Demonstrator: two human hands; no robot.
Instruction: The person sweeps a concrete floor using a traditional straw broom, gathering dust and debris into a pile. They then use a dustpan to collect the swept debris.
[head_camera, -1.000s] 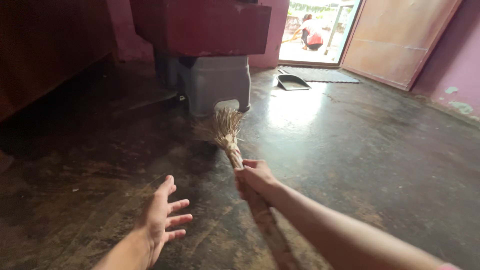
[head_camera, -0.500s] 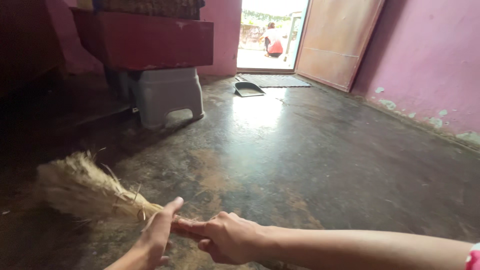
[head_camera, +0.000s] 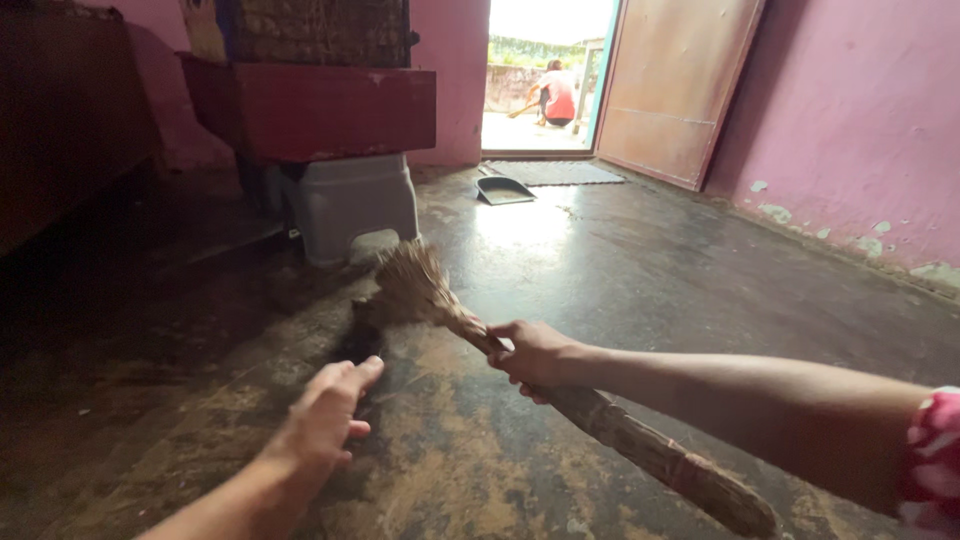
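Floor (head_camera: 640, 300): dark concrete, dusty
Right hand (head_camera: 535, 355): fingers gripped broom (head_camera: 560, 390), mid-sweep
Left hand (head_camera: 325, 420): fingers open, empty
Next: needed low stroke toward dustpan (head_camera: 503, 190)

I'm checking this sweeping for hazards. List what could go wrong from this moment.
1. The left hand is spread low over the floor, close to the hand broom that the right hand grips; a swing may strike its fingers.
2. The broom's bristles are near the grey plastic stool carrying a red box; a hard knock could possibly shift it.
3. The dustpan lies far off by the doorway, so swept dirt may scatter before reaching it.
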